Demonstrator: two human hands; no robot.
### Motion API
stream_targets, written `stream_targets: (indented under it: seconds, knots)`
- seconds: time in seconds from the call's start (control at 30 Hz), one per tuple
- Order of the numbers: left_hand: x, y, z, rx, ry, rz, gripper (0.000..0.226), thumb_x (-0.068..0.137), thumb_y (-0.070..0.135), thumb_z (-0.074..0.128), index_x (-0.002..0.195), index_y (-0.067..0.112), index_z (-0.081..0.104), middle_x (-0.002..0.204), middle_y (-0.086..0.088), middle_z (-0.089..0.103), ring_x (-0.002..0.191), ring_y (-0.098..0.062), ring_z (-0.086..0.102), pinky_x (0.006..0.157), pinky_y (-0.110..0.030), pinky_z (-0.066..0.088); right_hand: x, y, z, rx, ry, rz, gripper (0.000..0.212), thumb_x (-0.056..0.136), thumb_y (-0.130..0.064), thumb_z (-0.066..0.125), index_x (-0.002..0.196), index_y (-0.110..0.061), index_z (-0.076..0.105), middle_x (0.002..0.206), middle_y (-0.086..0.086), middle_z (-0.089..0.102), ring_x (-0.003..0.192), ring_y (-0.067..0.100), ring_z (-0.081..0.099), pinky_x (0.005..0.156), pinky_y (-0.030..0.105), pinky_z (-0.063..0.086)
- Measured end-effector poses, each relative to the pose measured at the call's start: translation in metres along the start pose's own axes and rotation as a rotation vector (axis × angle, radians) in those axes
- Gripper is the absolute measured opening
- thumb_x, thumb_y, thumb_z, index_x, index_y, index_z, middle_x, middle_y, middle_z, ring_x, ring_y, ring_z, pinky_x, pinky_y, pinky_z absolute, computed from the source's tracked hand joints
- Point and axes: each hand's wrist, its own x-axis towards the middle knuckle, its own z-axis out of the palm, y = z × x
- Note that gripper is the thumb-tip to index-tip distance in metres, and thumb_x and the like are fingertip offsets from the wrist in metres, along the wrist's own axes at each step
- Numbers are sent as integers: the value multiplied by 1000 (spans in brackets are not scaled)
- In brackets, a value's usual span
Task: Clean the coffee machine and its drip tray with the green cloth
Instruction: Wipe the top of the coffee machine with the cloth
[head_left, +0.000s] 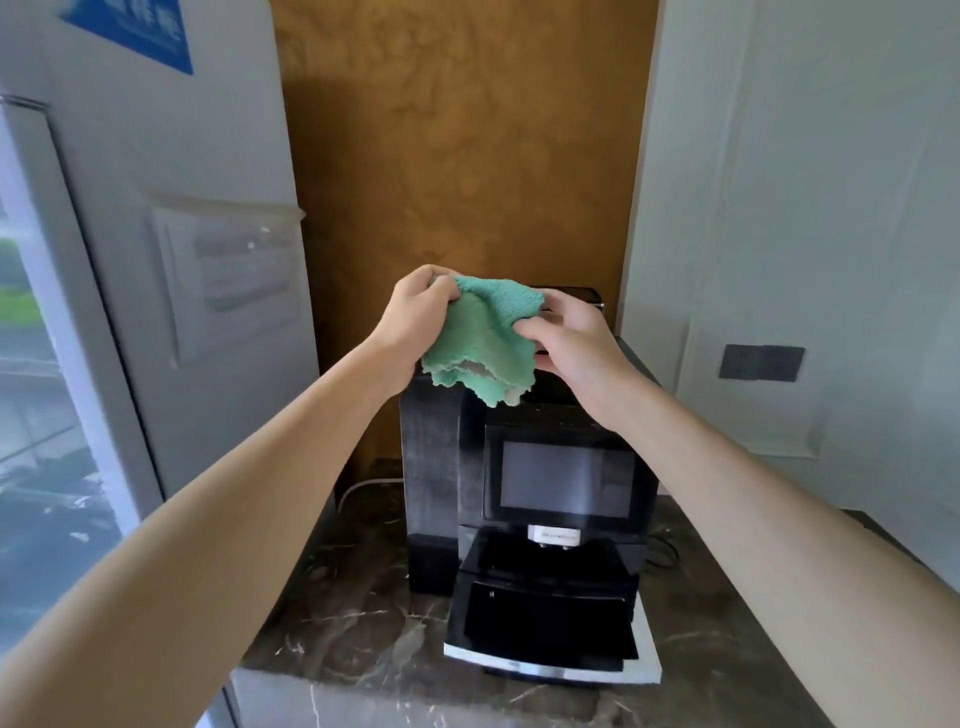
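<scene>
- Plainly soft and light, the fluffy green microfibre cloth (480, 338) hangs crumpled at mid-frame, just above the top of the boxy black coffee machine (441, 467); being limp, it should mould to any surface and is best held as a gathered wad
- The left hand (415, 317) pinches the cloth's upper left corner with curled fingers, and the right hand (571, 338) grips its right edge the same way; neither hand is open
- The glossy grey touch screen (566, 480) looks smooth and likely to smear, so light pressure seems wise
- The black drip tray with a silver front lip (540, 670) juts forward at lower centre; I judge it rigid and light, safest taken by both sides and kept level
- Room is tight: a mottled brown wall (467, 156) lies behind and a white wall (779, 208) is close on the right
- The dark veined marble counter (363, 649) shows bare at lower left, beside a thin white cable (358, 488)
</scene>
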Motion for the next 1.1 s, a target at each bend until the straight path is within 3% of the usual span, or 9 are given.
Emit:
stream_targets:
  seconds: [0.13,0.2,0.33,0.43,0.6,0.7,0.8,0.93,1.1]
  knots:
    - [46,-13,19,9,-40,48,10,104,23,59,103,14,63,101,-9,72,97,-27,73,92,-48,61,44,13,-28,41,-31,-3,19,100,-22,63,118,-21,71,111,-2,77,101,13,74,84,30,60]
    - [68,-15,31,-23,-66,64,14,102,26,64,99,13,60,102,-10,73,101,-28,74,93,-49,60,67,21,-43,52,-114,41,28,98,-32,68,124,-21,68,115,-3,76,104,12,73,86,30,60]
    - [103,-24,58,-138,-113,49,20,104,28,62,99,11,54,100,-7,71,97,-22,75,75,-35,62,111,42,-63,-44,-102,85,36,92,-30,76,124,-23,64,116,-5,75,105,13,73,95,41,59]
    - [125,-35,69,-137,-125,25,29,106,39,55,98,11,59,98,-5,70,91,-19,74,75,-36,62,130,55,-73,-57,-44,57,26,95,-30,73,120,-25,68,111,-7,77,102,12,74,87,34,59]
    - [164,-62,75,196,-135,108,22,104,30,60,121,16,61,103,-3,72,90,-18,73,73,-32,64,151,69,-84,-133,44,81,16,98,-36,68,103,-22,72,94,-4,78,78,9,76,63,26,59]
    - [176,-72,79,354,-128,231,19,97,37,69,107,22,64,95,2,71,86,-14,68,82,-39,61,159,73,-85,-187,85,139,24,94,-41,72,104,-19,69,97,2,76,86,17,76,75,36,63]
    - [176,-61,84,351,-335,245,39,98,56,59,96,19,70,87,6,69,76,-3,63,78,-28,57,166,74,-79,-220,136,184,35,91,-49,72,108,-19,67,99,5,75,92,23,75,81,38,63]
    - [179,-56,91,419,-555,202,51,93,65,56,102,16,64,99,1,72,88,-11,70,79,-29,60,179,73,-65,-2,43,300,61,96,-70,47,126,-21,66,114,11,75,101,27,75,88,43,61]
    - [195,-70,88,275,-507,243,36,100,42,64,109,8,62,106,-7,73,93,-16,73,81,-31,62,189,78,-54,141,105,247,34,106,-34,45,121,-14,67,112,13,75,101,29,74,86,46,61]
